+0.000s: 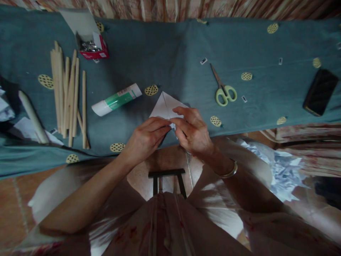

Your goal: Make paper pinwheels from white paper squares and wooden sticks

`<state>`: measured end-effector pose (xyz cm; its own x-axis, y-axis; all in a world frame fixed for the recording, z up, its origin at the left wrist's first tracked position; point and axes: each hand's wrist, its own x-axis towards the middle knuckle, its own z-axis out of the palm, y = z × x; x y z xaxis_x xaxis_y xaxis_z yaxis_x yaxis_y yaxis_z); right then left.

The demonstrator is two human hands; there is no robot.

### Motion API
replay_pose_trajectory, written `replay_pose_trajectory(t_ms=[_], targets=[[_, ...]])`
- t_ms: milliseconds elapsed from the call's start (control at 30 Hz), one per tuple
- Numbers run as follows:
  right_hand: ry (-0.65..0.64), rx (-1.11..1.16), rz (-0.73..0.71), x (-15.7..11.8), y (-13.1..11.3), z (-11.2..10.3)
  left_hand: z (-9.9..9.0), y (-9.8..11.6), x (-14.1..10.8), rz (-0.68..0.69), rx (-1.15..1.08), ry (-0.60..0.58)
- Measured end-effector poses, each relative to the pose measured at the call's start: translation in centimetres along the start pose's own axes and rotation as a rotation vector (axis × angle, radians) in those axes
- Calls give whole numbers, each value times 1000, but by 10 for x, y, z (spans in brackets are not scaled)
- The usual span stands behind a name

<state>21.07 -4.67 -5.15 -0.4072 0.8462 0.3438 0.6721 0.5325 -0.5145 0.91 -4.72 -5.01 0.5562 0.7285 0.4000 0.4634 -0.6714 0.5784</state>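
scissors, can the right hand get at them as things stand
Probably yes: only tablecloth shows between the right hand and the scissors, though that hand is busy at the white paper.

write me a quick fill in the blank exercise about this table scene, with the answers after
The folded paper that the left hand and right hand touch is ____ in colour. In colour, the handles of the scissors are light ____. Left or right, the bracelet circles the ____ wrist. As pictured, the wooden sticks lie to the ____ of the tube.

Missing words: white; green; right; left.
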Motion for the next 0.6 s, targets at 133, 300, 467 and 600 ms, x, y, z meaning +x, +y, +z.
replay_pose_trajectory(t_ms=[133, 300, 467, 600], targets=[[-30, 12, 19, 0, -1, 0, 0, 1, 1, 0, 0, -6], [-69, -3, 21, 2, -1, -1, 0, 0, 1, 7, 7, -12], [-16, -127, -108, 2, -3, 3, -1, 0, 1, -8, 13, -41], [-60, -74, -35, 1, -4, 8, -2, 1, 2, 2, 52, -47]])
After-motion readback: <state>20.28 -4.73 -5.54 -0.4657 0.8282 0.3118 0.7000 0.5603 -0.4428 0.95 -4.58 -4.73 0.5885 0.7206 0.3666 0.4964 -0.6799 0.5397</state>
